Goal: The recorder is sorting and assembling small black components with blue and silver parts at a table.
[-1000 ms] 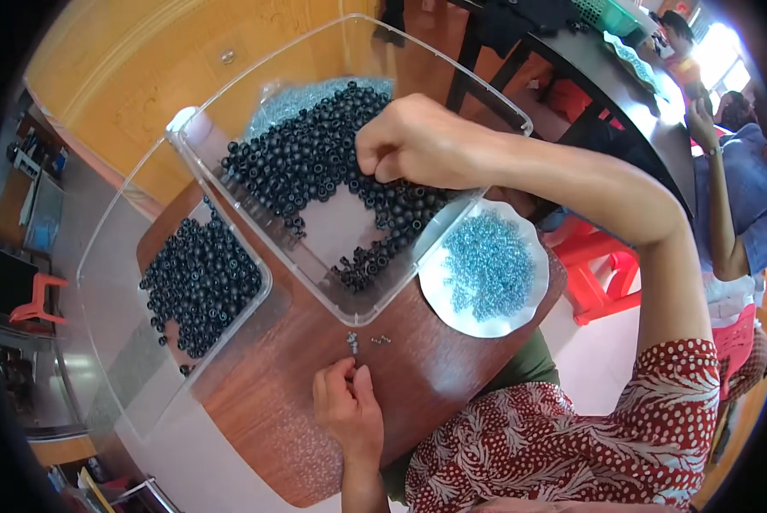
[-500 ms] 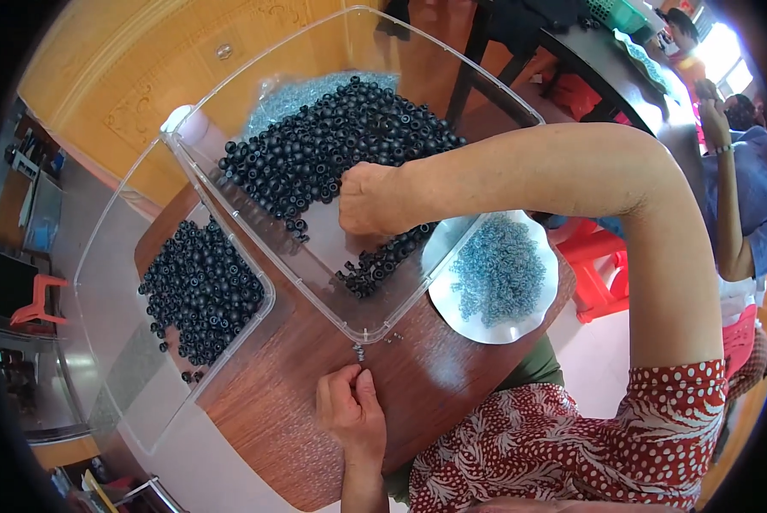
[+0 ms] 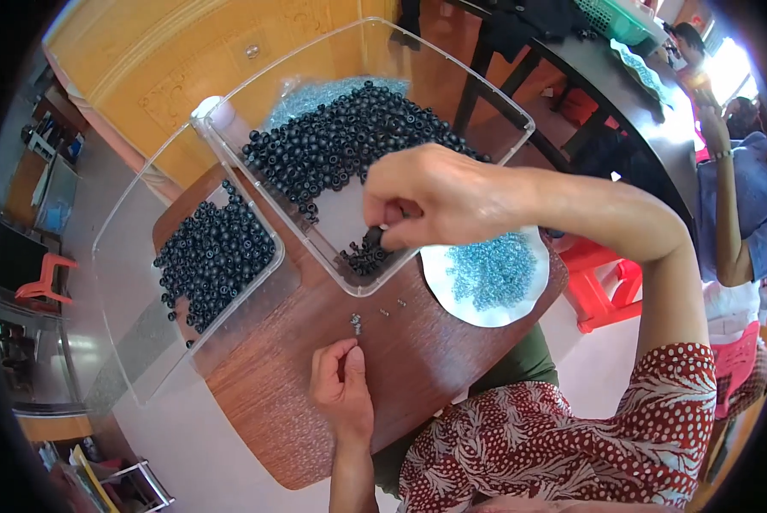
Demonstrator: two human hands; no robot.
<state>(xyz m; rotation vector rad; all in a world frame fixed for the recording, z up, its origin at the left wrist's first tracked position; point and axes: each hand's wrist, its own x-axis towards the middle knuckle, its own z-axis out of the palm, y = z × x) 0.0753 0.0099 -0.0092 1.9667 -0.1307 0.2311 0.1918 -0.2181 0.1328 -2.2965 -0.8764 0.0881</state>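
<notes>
My right hand [image 3: 439,195] is over the large clear plastic bin [image 3: 322,267], thumb and fingers pinched on a black bead [image 3: 374,236]. Below it a small cluster of black beads [image 3: 364,259] lies in the bin's near corner; a big heap of the same black beads [image 3: 340,128] fills the far side. My left hand [image 3: 340,389] rests low on the brown table, thumb and forefinger tips together; whatever they may hold is too small to make out. Right beyond those fingertips lie small clear pieces [image 3: 356,323].
A second clear bin [image 3: 278,256] at left holds more black beads [image 3: 217,265]. On the right, a white scalloped plate [image 3: 486,318] carries small bluish clear pieces [image 3: 499,272]. A red stool [image 3: 601,295], a dark table [image 3: 605,77] and another person's arm [image 3: 725,197] are farther right.
My right hand has lifted from the bin floor and turned, its pinched fingertips and a black bead now showing. My left hand has hardly moved; the whole view has shifted slightly.
</notes>
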